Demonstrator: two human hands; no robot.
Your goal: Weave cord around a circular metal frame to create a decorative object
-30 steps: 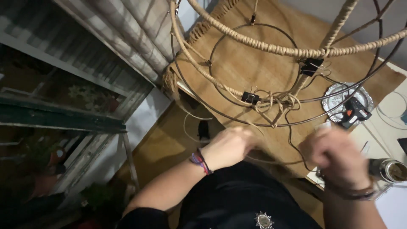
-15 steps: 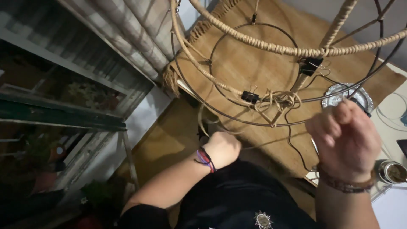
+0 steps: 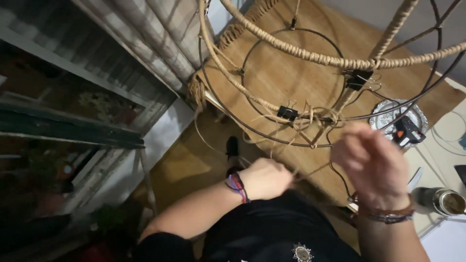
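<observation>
twine strands (image 3: pixel 296 138) hang from a knot on the wire lampshade frame (image 3: pixel 272 131), beside a black binder clip (image 3: pixel 287 113) that pins the wrapped cord to the ring so it cannot unwind. the left hand (image 3: pixel 264 178) is closed in a fist on the lower end of a strand, pulling it taut below the frame. the right hand (image 3: pixel 371 165) is raised and blurred, fingers curled; whether it grips a strand i cannot tell. the frame hangs over a woven mat on the surface (image 3: pixel 291 73), near a foil tray (image 3: pixel 383 116).
</observation>
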